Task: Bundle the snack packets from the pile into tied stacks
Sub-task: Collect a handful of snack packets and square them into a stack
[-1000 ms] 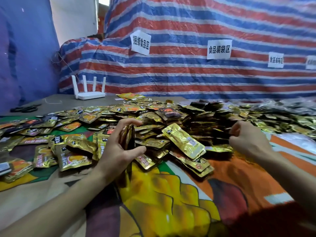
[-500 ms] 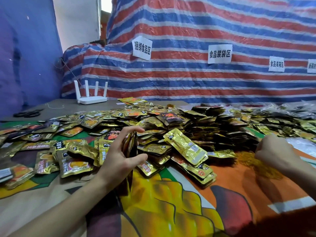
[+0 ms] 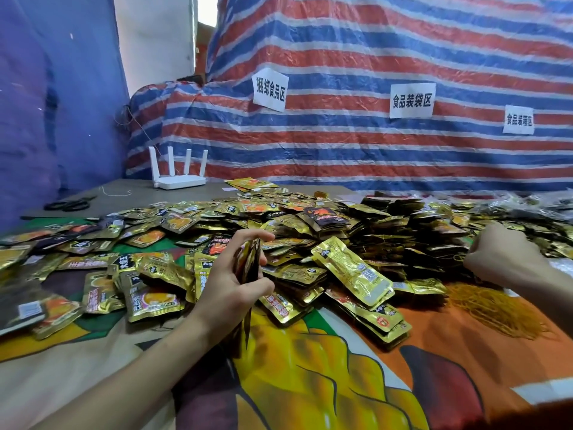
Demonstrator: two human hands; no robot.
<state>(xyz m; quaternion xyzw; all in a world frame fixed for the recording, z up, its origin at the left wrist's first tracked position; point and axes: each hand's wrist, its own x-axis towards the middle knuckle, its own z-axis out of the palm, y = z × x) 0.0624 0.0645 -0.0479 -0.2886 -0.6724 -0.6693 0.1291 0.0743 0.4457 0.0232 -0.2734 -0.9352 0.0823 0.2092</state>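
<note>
While left hand [image 3: 228,287] grip clasps one upright packet stack [image 3: 249,264], right hand [image 3: 502,259] curls; contents unclear.

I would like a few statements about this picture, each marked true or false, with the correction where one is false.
1. The left hand grips a stack of packets that stands on edge. True.
2. The white router stands on top of the packet pile. False: it stands on the bare grey table behind the pile.
3. A heap of thin yellow bands lies close to the right hand. True.
4. The black scissors lie at the right end of the table. False: they lie at its far left.
</note>
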